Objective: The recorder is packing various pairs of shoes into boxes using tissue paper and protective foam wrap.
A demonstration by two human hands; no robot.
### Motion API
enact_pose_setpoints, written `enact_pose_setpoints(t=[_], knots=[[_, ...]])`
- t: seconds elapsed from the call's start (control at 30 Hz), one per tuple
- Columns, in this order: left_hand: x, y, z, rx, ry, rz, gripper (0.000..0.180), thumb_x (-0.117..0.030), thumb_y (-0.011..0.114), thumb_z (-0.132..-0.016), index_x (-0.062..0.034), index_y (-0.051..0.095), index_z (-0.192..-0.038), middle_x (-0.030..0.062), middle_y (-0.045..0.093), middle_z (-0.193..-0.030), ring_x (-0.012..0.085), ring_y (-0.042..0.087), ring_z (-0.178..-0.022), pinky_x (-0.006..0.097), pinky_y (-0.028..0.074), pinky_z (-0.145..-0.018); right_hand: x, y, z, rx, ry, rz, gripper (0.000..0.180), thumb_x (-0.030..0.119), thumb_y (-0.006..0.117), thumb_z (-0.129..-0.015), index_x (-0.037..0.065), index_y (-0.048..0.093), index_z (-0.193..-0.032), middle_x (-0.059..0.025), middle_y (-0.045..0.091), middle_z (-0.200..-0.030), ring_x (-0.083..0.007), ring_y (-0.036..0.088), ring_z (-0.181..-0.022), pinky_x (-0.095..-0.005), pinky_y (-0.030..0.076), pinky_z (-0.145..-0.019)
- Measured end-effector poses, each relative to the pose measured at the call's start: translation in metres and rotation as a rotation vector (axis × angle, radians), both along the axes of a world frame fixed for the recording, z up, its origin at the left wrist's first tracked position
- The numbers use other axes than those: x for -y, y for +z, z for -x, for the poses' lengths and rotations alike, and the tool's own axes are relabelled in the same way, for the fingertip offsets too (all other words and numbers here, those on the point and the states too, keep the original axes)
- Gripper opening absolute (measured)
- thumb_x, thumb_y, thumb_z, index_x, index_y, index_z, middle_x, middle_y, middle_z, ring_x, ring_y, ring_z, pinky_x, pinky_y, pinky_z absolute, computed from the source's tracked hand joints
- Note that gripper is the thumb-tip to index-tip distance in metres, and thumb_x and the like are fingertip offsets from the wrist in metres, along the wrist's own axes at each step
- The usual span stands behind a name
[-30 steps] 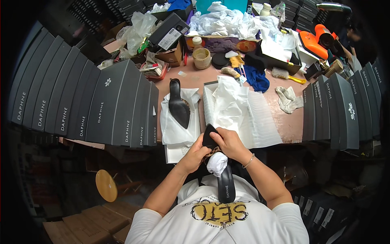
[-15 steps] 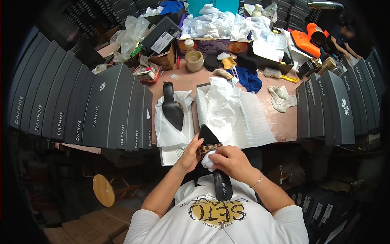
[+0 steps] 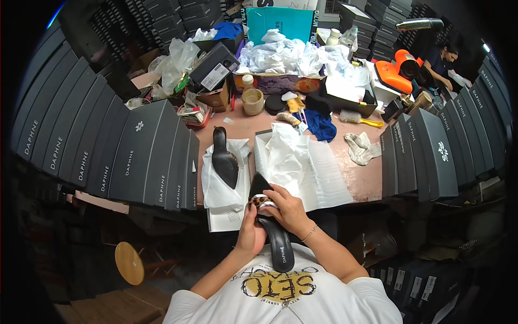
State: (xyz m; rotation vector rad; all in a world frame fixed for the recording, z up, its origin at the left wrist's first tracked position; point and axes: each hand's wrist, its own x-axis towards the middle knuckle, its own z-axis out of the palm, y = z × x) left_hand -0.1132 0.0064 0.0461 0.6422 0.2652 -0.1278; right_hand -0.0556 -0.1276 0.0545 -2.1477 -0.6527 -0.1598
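Observation:
A black pointed shoe (image 3: 275,237) with a leopard-pattern band lies between both my hands, sole up, its toe toward the table. My left hand (image 3: 249,232) grips its left side. My right hand (image 3: 287,208) wraps over the front, where white tissue stuffing shows. The matching black shoe (image 3: 224,159) rests on white tissue paper (image 3: 216,189) on the pink table (image 3: 369,181). To its right an open white shoe box (image 3: 324,178) holds crumpled tissue.
Rows of dark grey shoe boxes (image 3: 135,156) stand at the left and also at the right (image 3: 426,154). The far table holds a cup (image 3: 252,101), a yellow-handled brush (image 3: 359,119), a blue cloth (image 3: 318,124), white rags and plastic bags. Another person (image 3: 445,59) works at the back right. A round wooden stool (image 3: 129,263) stands lower left.
The tissue wad I held at the shoe's opening is now pushed into the toe. The shoe has turned sole up, and my right hand has shifted onto its front.

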Motion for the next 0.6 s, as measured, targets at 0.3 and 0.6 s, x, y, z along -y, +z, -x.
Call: enact_pose_setpoints(t=[0.3, 0.6], knots=[[-0.007, 0.015, -0.019, -0.046, 0.058, -0.036, 0.030, -0.022, 0.045, -0.101, -0.0149, 0.039, -0.129, 0.0039, 0.049, -0.124, 0.0172, 0.047, -0.116, 0.038, 0.037, -0.101, -0.016, 0.002, -0.028, -0.118, 0.032, 0.138, 0.050, 0.026, 0.069, -0.082, 0.006, 0.051, -0.123, -0.0160, 0.058, -0.119, -0.0337, 0.064, -0.092, -0.0355, 0.053, -0.073], [0.012, 0.053, -0.127, 0.248, -0.028, -0.343, 0.052, -0.030, 0.050, -0.099, -0.0105, 0.030, -0.143, 0.0062, 0.050, -0.122, 0.0166, 0.047, -0.115, 0.034, 0.039, -0.097, 0.056, 0.034, -0.017, -0.255, 0.137, -0.210, 0.077, 0.012, 0.066, -0.080, 0.008, 0.028, -0.147, -0.0246, 0.027, -0.147, -0.0388, 0.046, -0.124, -0.0416, 0.047, -0.093]])
